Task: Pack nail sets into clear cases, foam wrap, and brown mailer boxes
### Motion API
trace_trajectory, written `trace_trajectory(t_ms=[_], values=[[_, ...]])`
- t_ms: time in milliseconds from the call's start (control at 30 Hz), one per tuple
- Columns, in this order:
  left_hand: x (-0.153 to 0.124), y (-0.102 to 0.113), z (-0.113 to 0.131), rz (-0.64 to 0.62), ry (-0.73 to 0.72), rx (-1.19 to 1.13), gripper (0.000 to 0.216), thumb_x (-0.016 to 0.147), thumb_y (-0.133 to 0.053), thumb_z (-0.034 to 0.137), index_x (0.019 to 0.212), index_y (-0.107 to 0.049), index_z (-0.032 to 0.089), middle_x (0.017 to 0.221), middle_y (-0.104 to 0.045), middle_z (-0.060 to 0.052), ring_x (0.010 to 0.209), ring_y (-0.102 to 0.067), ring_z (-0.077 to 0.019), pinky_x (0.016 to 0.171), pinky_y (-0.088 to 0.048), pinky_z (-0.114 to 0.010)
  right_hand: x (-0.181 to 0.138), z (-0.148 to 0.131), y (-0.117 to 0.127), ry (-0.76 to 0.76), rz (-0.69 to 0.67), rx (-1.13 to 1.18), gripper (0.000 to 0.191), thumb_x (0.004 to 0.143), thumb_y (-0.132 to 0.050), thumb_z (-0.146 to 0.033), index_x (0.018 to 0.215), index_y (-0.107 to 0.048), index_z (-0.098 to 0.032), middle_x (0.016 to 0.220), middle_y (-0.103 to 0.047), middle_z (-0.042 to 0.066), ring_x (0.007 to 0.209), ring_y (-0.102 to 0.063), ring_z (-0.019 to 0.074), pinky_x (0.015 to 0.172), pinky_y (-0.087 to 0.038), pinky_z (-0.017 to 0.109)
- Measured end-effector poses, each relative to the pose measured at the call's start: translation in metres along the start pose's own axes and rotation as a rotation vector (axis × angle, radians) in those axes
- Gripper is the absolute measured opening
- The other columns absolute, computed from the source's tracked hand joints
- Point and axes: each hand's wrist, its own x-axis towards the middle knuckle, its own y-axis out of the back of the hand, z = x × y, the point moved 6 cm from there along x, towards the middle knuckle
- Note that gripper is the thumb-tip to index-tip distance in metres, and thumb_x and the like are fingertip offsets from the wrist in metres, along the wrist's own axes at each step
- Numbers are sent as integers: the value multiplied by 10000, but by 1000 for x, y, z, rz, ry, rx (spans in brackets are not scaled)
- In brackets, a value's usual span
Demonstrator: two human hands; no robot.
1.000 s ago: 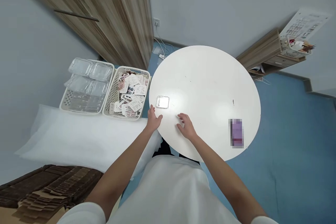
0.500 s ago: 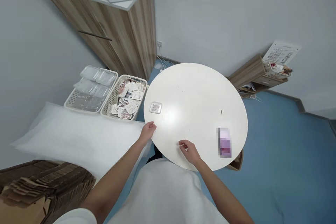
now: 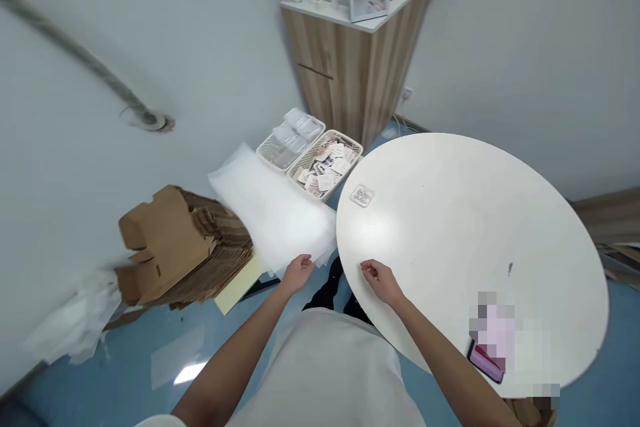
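Left hand (image 3: 299,272) now off the table (image 3: 475,213), near white sheets (image 3: 280,207) and cardboard stack (image 3: 173,240), closure of fingers (image 3: 305,259) unclear.

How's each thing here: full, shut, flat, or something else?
Left hand: fingers bent, by the sheets
Right hand: loosely curled, at the table
Sheets: lying flat
Case: lying flat; too small to tell if shut
Card basket: full
Packet basket: filled
Cupboard: shut
Cardboard: stacked
Purple thing: on the table, partly pixelated

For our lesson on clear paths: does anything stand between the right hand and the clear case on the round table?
Nothing visible does; only white tabletop shows between the right hand and the clear case.
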Motion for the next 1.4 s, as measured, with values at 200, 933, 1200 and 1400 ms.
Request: trace_trajectory(t_ms=[200,933,1200,1400], values=[[3,49,-32,219,-5,73,431,712,-548,378,1089,-512,173,1231,-495,-119,1154,-443,-263,950,-347,-376,55,-49,-53,101,-200,-203,284,750,-503,-251,1025,-563,-213,982,-618,50,845,-582,178,746,-467,335],[94,106,-48,15,-92,-221,730,688,-605,423,1317,-294,221,1447,-156,-88,1325,-138,-236,1054,-175,-378,199,-106,-168,5,-40,-493,494,701,-575,-320,1168,-488,-183,1301,-375,131,1216,-333,288,941,-333,471],[99,106,-50,49,-157,-243,588,696,-605,354,1228,-416,188,1425,-227,-103,1318,-175,-222,1057,-182,-359,206,-114,-162,70,99,-461,308,756,-478,-226,1049,-564,-184,1099,-523,87,972,-529,204,895,-391,406],[95,108,-52,33,-137,-235,538,719,-582,354,1214,-429,206,1437,-196,-83,1314,-190,-220,1053,-194,-357,215,-115,-162,-67,153,-301,397,719,-489,-251,1108,-499,-173,962,-580,67,769,-565,164,703,-470,319]])
